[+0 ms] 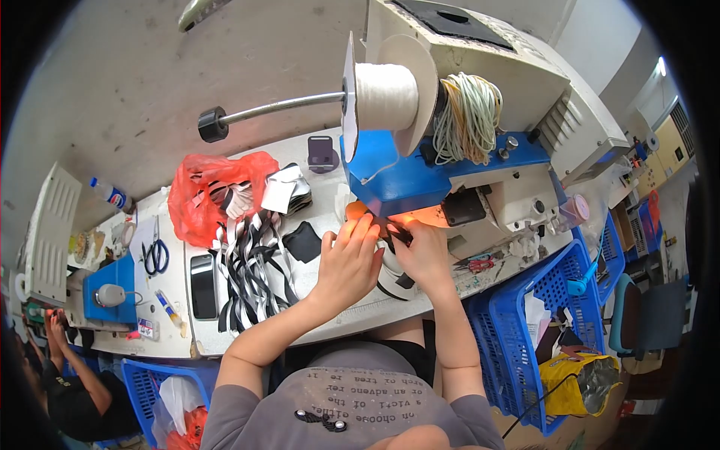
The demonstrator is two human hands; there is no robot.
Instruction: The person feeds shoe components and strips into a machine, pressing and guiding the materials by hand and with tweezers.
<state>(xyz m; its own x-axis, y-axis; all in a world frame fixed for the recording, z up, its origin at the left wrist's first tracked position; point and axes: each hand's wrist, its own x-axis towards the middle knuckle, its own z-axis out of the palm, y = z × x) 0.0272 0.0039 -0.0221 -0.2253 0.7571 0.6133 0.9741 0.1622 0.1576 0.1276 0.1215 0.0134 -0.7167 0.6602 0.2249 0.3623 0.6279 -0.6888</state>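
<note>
Under the orange light of the blue machine (397, 180), my two hands work close together. My right hand (421, 253) is closed, pinching a small dark fabric piece (395, 231). Beside it, my left hand (350, 251) has its fingers bent and pressed against the same area; its fingertips are partly hidden, as is what they grip. A black and white strip (396, 286) hangs below the hands at the table edge. To the left lie a black fabric piece (302, 242) and a heap of black and white straps (251, 274).
A white thread spool (386, 97) stands above the machine. A red plastic bag (196, 199), phone (203, 286) and scissors (156, 256) are on the left. Right of me are blue baskets (510, 322) and pliers (480, 262). Another person (79, 394) works at far left.
</note>
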